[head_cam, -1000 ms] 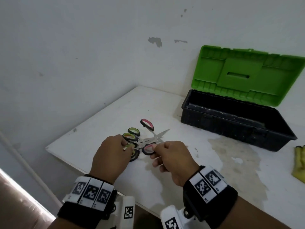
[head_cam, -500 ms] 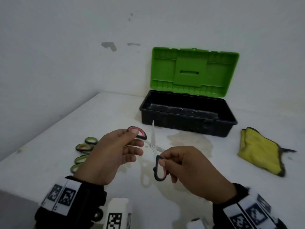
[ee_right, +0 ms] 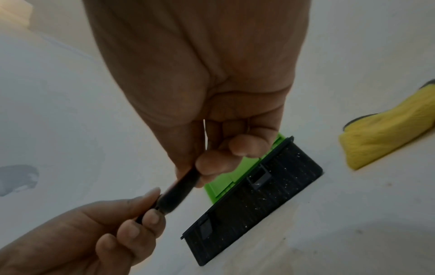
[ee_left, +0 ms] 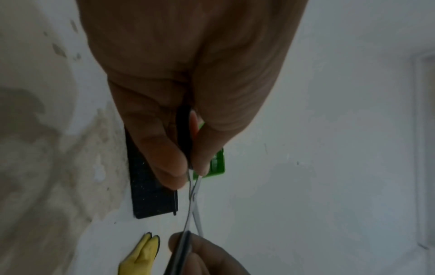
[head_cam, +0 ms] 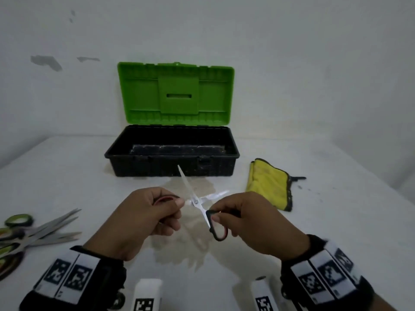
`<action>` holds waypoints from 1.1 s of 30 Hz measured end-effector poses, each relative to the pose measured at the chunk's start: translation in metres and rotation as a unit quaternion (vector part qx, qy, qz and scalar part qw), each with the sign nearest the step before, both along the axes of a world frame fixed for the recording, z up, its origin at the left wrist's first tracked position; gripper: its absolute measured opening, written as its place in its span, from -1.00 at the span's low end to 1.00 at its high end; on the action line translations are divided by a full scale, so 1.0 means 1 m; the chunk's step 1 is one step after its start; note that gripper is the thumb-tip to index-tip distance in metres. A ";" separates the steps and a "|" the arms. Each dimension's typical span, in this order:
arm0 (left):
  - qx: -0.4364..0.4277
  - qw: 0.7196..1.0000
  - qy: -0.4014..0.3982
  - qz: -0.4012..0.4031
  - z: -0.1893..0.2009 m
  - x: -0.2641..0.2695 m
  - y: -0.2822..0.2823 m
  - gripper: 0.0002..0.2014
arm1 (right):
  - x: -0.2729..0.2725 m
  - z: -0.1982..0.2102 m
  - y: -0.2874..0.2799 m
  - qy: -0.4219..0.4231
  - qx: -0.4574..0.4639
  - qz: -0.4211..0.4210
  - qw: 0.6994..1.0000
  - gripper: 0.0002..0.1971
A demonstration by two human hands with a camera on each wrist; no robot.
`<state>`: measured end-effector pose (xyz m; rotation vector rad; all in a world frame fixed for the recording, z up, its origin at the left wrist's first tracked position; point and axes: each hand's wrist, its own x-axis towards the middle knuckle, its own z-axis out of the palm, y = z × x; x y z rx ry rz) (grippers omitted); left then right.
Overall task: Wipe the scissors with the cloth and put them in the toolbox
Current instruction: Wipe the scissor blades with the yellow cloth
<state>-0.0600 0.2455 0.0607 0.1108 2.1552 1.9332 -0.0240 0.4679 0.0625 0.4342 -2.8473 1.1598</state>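
A pair of red-and-black-handled scissors (head_cam: pixel 195 201) is held above the table with its blades spread in a cross. My left hand (head_cam: pixel 177 203) pinches one handle loop (ee_left: pixel 184 130) between thumb and fingers. The other loop (head_cam: pixel 216 227) is gripped by my right hand (head_cam: pixel 215 218). One blade points toward the toolbox (head_cam: pixel 112 153), which stands open behind, black base and raised green lid (head_cam: pixel 177 93). To the right lies the folded yellow cloth (head_cam: pixel 267 182), untouched by either hand; the right wrist view shows the cloth (ee_right: pixel 388 134) beside the toolbox (ee_right: pixel 259 204).
Several green-handled scissors (head_cam: pixel 33 232) lie in a heap at the table's left edge. A pale stain (head_cam: pixel 190 250) marks the white tabletop below my hands. A white wall rises right behind the toolbox.
Both hands lifted the red-handled scissors off the heap and carried them right, in front of the toolbox. The handles have been pulled apart, so the blades are spread wider.
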 end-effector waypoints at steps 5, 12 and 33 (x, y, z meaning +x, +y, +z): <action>0.017 1.000 -0.007 0.012 -0.008 -0.007 0.028 -0.84 | -0.001 0.004 0.043 -0.022 -0.012 -0.108 0.994 -0.71; 0.055 0.997 -0.011 0.048 -0.013 -0.023 0.058 -0.82 | -0.025 -0.009 0.130 -0.091 0.188 -0.293 0.933 -0.73; 0.047 0.997 0.044 0.037 0.001 -0.057 0.115 -0.83 | -0.042 0.002 0.141 0.048 0.008 -0.203 0.978 -0.82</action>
